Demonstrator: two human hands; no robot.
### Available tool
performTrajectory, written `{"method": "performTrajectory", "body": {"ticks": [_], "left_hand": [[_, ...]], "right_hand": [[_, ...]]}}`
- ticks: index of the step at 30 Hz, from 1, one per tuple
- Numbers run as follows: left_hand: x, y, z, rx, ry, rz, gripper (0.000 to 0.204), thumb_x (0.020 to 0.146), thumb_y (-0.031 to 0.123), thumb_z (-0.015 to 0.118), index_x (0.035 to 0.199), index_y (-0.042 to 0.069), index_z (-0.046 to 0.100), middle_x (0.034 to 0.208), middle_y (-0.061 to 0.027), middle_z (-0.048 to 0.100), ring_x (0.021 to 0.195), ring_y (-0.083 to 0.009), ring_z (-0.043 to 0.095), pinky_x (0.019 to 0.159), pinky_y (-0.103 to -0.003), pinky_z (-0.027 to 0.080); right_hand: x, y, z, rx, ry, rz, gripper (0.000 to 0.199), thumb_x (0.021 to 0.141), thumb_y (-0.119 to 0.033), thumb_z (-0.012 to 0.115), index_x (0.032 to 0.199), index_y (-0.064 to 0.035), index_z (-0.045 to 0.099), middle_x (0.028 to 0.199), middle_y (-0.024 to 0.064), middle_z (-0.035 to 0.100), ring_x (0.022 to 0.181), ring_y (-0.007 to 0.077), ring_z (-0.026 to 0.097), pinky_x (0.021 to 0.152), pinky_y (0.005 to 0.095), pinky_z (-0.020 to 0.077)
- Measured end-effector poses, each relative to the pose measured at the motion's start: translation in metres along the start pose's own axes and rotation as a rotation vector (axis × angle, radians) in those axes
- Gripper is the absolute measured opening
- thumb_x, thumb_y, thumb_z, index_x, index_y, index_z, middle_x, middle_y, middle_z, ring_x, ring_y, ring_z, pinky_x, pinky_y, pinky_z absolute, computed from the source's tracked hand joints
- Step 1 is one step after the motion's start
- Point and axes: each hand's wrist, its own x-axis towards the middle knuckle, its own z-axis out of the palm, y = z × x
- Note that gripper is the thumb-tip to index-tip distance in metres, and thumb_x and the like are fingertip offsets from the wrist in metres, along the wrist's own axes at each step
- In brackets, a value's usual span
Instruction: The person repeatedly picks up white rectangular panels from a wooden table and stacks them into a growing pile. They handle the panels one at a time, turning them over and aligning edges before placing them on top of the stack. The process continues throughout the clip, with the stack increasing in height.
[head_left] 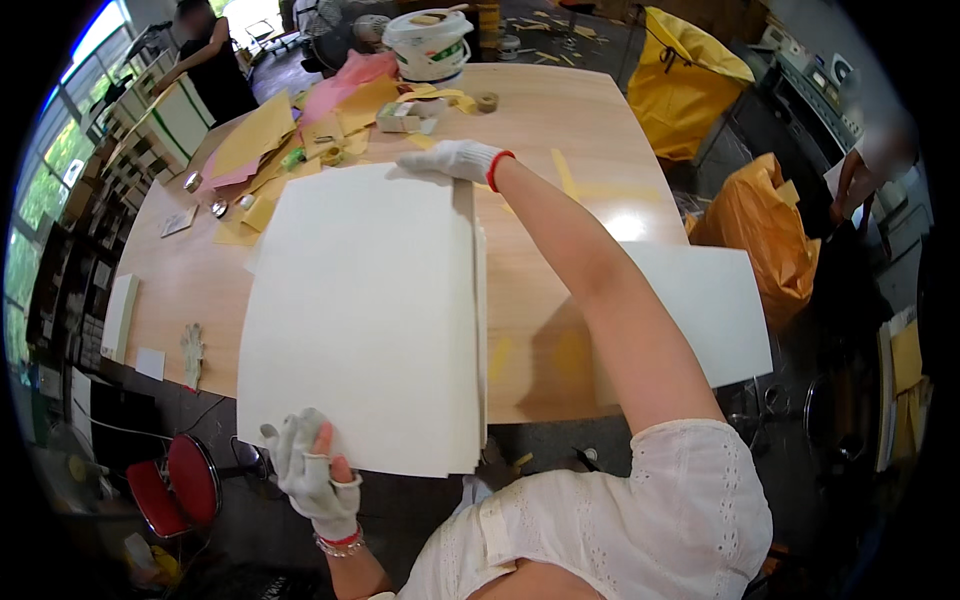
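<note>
A thick stack of large white paper sheets (360,310) lies in front of me, its near end reaching past the table's near edge. The right side of the pile shows slightly uneven layers. My left hand (315,475), in a white glove with bare thumb and index tips, is closed at the near left edge of the stack. At the far edge, near its right corner, my right hand (455,160), in a white glove with a red cuff, grips the sheets. Part of its fingers is hidden there.
Yellow and pink paper scraps (250,140), tape rolls and a white bucket (428,45) crowd the wooden table's (540,110) far side. Another white sheet (690,300) lies right. Orange (765,235) and yellow bags (680,80) stand beyond. A red chair (190,480) is near left; two people work farther off.
</note>
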Motion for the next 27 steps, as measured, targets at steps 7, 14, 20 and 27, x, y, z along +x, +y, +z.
{"method": "performTrajectory", "body": {"ticks": [7, 14, 20, 27], "left_hand": [[-0.017, -0.027, 0.012, -0.255, 0.163, 0.032, 0.043, 0.101, 0.024, 0.045, 0.123, -0.012, 0.055, 0.125, -0.0260, 0.058, 0.115, -0.0364, 0.058, 0.102, -0.044, 0.044], [0.001, 0.168, 0.056, -0.689, 0.296, 0.182, 0.039, 0.099, 0.022, 0.049, 0.117, -0.013, 0.055, 0.118, -0.0240, 0.061, 0.105, -0.0352, 0.061, 0.086, -0.042, 0.053], [0.030, 0.446, 0.152, -0.805, -0.542, 0.718, 0.029, 0.078, 0.003, 0.070, 0.106, 0.001, 0.064, 0.110, -0.0134, 0.067, 0.103, -0.0311, 0.064, 0.089, -0.037, 0.051], [0.011, 0.547, 0.245, -0.302, -0.392, 0.914, 0.029, 0.073, 0.005, 0.079, 0.096, 0.001, 0.063, 0.103, -0.0108, 0.067, 0.090, -0.0259, 0.065, 0.077, -0.036, 0.054]], "right_hand": [[-0.153, 0.062, -0.016, 0.541, 0.443, -0.572, 0.030, 0.102, -0.030, 0.049, 0.106, -0.0045, 0.063, 0.091, 0.0024, 0.067, 0.086, 0.0128, 0.062, 0.079, 0.0281, 0.0489], [-0.494, 0.140, 0.064, 0.621, 0.454, -0.118, 0.032, 0.097, -0.030, 0.060, 0.106, -0.0001, 0.068, 0.088, 0.0033, 0.068, 0.085, 0.0095, 0.062, 0.081, 0.0277, 0.0509], [-0.643, 0.216, 0.083, 1.033, 0.803, 0.056, 0.031, 0.098, -0.016, 0.056, 0.122, 0.0037, 0.059, 0.102, 0.0091, 0.068, 0.093, 0.0137, 0.064, 0.085, 0.0283, 0.0521], [-0.695, 0.277, 0.105, 1.247, 1.010, 0.007, 0.028, 0.097, -0.012, 0.057, 0.121, 0.0026, 0.059, 0.102, 0.0071, 0.067, 0.091, 0.0120, 0.062, 0.085, 0.0277, 0.0516]]}}
